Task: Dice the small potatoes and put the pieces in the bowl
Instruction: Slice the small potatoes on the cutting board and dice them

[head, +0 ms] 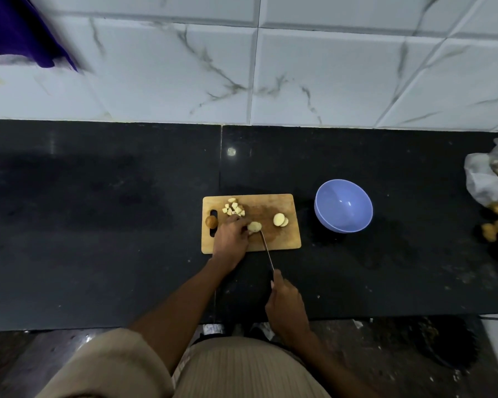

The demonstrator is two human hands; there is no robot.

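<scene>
Your left hand (pixel 231 235) pins a potato (pixel 254 226) mid-board (pixel 282 239); your right hand (pixel 286 308) grips the knife (pixel 266 249), its tip at that potato. Diced pieces (pixel 234 209) lie at its 11 o'clock, slices (pixel 281 220) at 3, the bowl (pixel 343 205) beyond on the counter (pixel 98 225).

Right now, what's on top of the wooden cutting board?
On the rectangular wooden cutting board: a heap of pale diced potato pieces, round potato slices, a brown unpeeled potato, and a cut potato held by the left hand. That hand hides the board beneath it.
</scene>
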